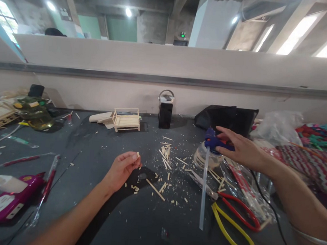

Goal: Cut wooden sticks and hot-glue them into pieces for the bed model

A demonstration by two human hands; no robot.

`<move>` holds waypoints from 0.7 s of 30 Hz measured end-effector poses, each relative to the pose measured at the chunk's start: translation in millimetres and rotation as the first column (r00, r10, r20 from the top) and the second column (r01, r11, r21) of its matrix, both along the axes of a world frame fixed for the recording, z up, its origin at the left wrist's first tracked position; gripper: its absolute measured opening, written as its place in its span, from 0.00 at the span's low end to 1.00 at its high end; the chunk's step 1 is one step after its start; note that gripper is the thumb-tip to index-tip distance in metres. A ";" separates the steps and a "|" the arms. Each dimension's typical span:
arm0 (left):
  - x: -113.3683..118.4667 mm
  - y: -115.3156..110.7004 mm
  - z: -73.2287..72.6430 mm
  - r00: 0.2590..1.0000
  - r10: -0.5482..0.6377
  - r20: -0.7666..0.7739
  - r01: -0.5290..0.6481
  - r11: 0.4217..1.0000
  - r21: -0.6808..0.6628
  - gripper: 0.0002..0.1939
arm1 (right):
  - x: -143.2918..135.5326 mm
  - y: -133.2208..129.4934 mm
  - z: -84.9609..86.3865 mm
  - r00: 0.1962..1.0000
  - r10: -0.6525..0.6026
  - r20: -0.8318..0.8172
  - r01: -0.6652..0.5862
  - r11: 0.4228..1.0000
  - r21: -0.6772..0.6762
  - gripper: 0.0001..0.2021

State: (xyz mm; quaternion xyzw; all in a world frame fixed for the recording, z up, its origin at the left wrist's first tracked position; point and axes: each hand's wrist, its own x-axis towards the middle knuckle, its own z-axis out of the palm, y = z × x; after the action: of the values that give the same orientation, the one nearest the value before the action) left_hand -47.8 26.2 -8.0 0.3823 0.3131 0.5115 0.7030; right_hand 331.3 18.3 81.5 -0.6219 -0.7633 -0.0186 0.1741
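- The person's left hand (123, 171) was over the dark table (95, 218), with the thumb and first finger pinched close together.
- Those fingers held a small wooden bit (138, 154), and it poked up past the fingertips.
- The right hand (241, 148) was at the blue glue gun (216, 142), with its thumb and fingers spread wide around the handle. One could not tell how much the hand touched it.
- The glue gun was over a round clear tub (201, 158). It was hard to see if it sat on it.
- A long clear glue stick (203, 192) came out of the gun and pointed down toward the near side of the table.
- A messy pile of thin sticks (165, 152) lay between the two hands, with tiny wooden crumbs all around.
- Pliers (217, 195) with one red and one yellow handle lay below the tub, near the glue stick.
- A little wooden frame (126, 120) stood upright farther back, to the left of a black and white gadget (165, 114).
- A black bag (228, 118) lay behind the glue gun.
- A bright purple box (14, 198) was far to the left.
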 end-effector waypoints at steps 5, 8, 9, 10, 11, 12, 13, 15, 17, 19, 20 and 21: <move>1.1 0.5 0.4 1.000 0.012 0.017 -0.012 1.000 0.005 0.08 | -46.9 -34.6 9.1 0.998 -0.010 0.060 -0.011 0.938 0.345 0.18; 0.9 0.8 0.4 1.000 0.011 0.012 -0.012 1.000 0.012 0.08 | -104.2 -61.1 4.1 0.977 0.184 -0.105 -0.146 0.945 0.292 0.11; 0.7 0.9 0.5 1.000 0.016 0.015 -0.016 1.000 0.012 0.08 | -123.8 -67.3 -1.3 0.958 0.261 -0.123 -0.231 0.949 0.216 0.11; 0.4 0.9 0.7 1.000 0.022 0.018 -0.023 1.000 0.011 0.09 | -142.2 -71.6 -8.3 0.931 0.344 -0.119 -0.322 0.931 0.171 0.11; 0.1 0.9 1.0 0.999 0.030 0.022 -0.030 0.999 0.012 0.09 | -158.8 -73.9 -16.3 0.917 0.388 -0.095 -0.382 0.921 0.077 0.11; -0.2 0.8 1.5 0.999 0.037 0.022 -0.037 0.999 0.015 0.09 | -173.3 -74.5 -24.8 0.910 0.409 -0.070 -0.410 0.912 -0.006 0.10; -0.4 0.7 1.9 0.999 0.041 0.018 -0.041 0.999 0.019 0.09 | -185.7 -73.6 -33.0 0.900 0.434 -0.050 -0.436 0.895 -0.091 0.10; -0.6 0.4 2.8 0.999 0.040 0.004 -0.040 0.999 0.023 0.09 | -204.4 -69.2 -47.1 0.900 0.435 -0.009 -0.430 0.887 -0.170 0.12; -0.5 0.2 3.2 0.999 0.033 -0.010 -0.033 0.999 0.022 0.10 | -216.8 -63.7 -57.4 0.899 0.438 0.013 -0.428 0.884 -0.190 0.12; -0.4 0.0 2.9 1.000 0.016 -0.025 -0.015 1.000 0.024 0.10 | -225.2 -58.7 -64.7 0.895 0.446 0.027 -0.433 0.881 -0.192 0.12; -0.4 0.0 2.5 0.999 0.005 -0.033 -0.004 1.000 0.029 0.10 | -228.3 -56.5 -67.6 0.893 0.450 0.034 -0.435 0.879 -0.193 0.12; -0.5 0.0 1.9 0.999 -0.007 -0.040 0.009 0.999 0.035 0.10 | -231.0 -54.6 -70.4 0.890 0.455 0.040 -0.439 0.877 -0.194 0.12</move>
State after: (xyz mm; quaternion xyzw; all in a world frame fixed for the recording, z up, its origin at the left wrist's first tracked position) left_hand -48.3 26.2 -6.1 0.4058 0.3163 0.5065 0.6919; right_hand 100.3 -36.3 11.1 -0.4405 -0.8914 0.0648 0.0843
